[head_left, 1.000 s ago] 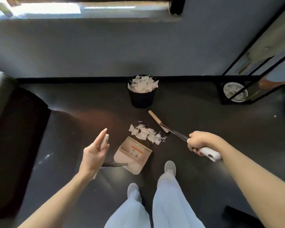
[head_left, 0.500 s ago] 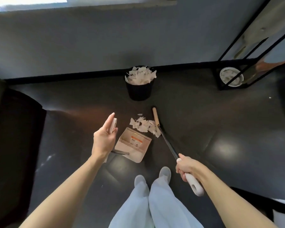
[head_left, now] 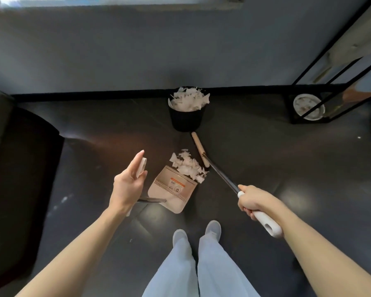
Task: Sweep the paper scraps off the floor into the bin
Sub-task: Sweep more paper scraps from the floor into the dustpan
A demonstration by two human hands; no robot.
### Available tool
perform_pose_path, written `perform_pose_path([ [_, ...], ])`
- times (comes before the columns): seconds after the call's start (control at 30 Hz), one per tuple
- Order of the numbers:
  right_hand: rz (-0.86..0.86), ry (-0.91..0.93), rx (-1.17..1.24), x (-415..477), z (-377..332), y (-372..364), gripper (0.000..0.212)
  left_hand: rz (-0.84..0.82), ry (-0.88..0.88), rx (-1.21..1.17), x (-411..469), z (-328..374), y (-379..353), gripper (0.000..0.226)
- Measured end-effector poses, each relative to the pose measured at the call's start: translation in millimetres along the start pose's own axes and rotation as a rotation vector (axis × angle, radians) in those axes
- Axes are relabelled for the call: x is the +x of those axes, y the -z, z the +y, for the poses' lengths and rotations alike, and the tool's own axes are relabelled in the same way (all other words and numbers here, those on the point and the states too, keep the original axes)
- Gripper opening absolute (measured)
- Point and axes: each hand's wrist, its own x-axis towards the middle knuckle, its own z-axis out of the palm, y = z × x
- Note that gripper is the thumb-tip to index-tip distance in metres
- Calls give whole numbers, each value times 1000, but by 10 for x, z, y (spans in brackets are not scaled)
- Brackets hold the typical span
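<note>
head: scraps (head_left: 187, 166) beyond right grip (head_left: 252, 201)

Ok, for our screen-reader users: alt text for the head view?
A person's right hand grips a broom beside white paper scraps piled at the lip of a beige dustpan, which the left hand holds. Beyond stands a black bin heaped with scraps.

Grey wall (head_left: 116, 50), black skirting (head_left: 94, 95) at its foot; at its right a black wire stand (head_left: 290, 112) holding a white dish (head_left: 301, 103), at its left a dark seat (head_left: 19, 168)

white paper scraps (head_left: 189, 166) heaped at dustpan (head_left: 171, 189) lip, near full black bin (head_left: 186, 116).
</note>
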Motion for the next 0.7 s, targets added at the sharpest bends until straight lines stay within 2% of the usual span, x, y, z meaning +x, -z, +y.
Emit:
perform_pose_path([
  [0.07,43,53,-263,52,-159,-26,77,8,-2,23,0,-2,29,58],
  [0.13,68,84,-377,101,-273,-42,73,34,-6,35,-20,-42,45,58],
  [0.33,-69,138,-399,179,-327,-213,81,115,5,66,100,-2,6,56],
  [0.5,-214,70,-229,-100,-91,-275,80,89,-24,107,232,117,-74,56],
  [0.63,-226,53,-6,-395,116,-40,77,62,-26,49,174,107,-47,55],
  [0.7,-205,70,31,-549,222,20,77,35,-41,49,113,106,-52,55],
])
